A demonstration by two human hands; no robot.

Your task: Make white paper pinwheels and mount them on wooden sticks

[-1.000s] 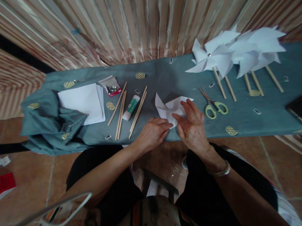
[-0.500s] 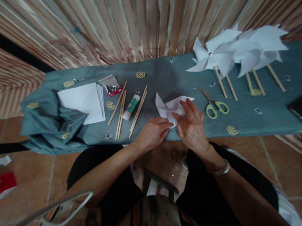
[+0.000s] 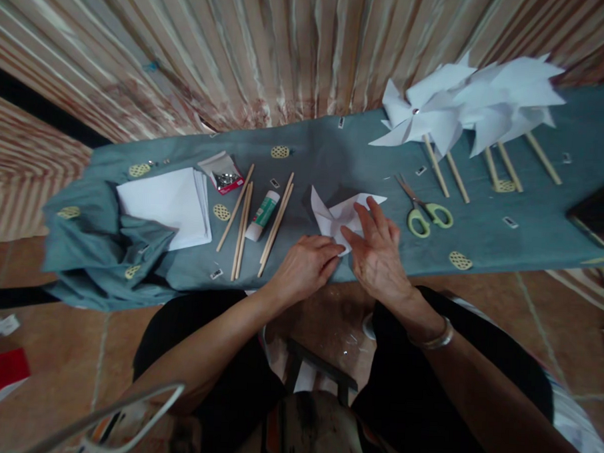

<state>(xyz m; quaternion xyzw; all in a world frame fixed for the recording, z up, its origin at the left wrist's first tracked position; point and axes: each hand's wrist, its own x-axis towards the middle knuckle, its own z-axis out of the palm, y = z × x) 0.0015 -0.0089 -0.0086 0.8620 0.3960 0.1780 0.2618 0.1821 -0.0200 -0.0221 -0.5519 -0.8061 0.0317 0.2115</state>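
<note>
The partly folded pinwheel I work at mid-frame is smooth, matt white paper. To its left I see bare matt wooden dowels and a smooth plastic glue stick; to its right, metal-bladed, plastic-handled scissors. My bangle, lower right, is shiny metal.

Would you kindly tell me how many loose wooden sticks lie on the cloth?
5: three sticks left of the glue stick, two sticks right of it; more could be hidden.

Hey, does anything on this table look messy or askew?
Yes: at the left end, the tablecloth is bunched up and laps over a corner of the paper stack, unlike the flatter cloth elsewhere.
</note>
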